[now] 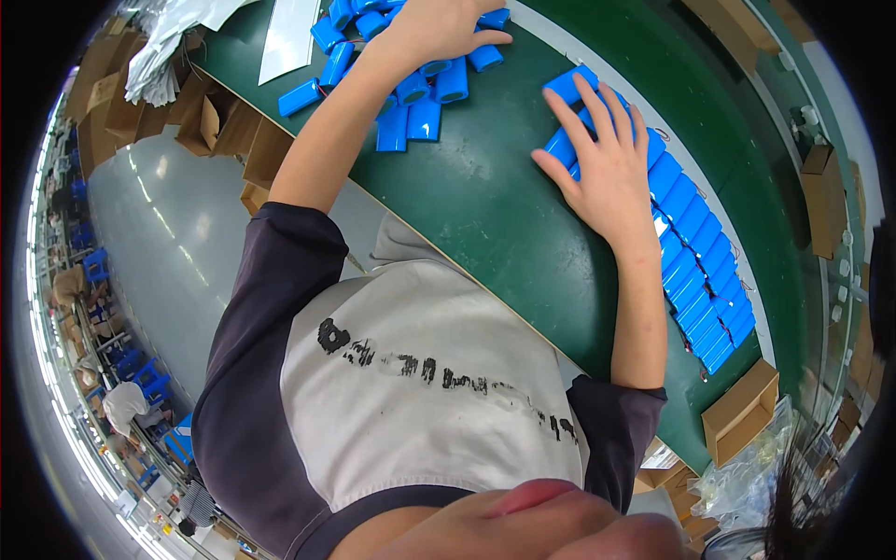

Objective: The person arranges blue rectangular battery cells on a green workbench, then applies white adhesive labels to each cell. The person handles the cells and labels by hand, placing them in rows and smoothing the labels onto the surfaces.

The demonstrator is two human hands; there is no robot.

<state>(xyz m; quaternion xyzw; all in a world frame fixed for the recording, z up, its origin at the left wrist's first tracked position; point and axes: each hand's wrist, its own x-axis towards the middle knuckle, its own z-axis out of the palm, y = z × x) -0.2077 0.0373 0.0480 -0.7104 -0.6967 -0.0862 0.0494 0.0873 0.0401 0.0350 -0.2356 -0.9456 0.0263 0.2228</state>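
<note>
My left hand (437,26) reaches over a loose pile of blue shrink-wrapped battery packs (412,89). Its thumb sticks out to the right, but the other fingers run past the upper edge, so any grip is hidden. Palm down, my right hand (607,168) lies with spread fingers across the far end of a set of packs. Under those fingertips is a blue battery pack (569,86). From there the neatly laid battery packs (693,219) run side by side toward the near right, in two lines, with thin wires at their ends.
Both groups sit on a green worktable (485,201) with a pale strip along its far side. A white sheet (287,42) lies left of the pile. An open cardboard box (740,411) stands at the near right end, beside clear plastic bags (747,481). More cartons (217,117) are at left.
</note>
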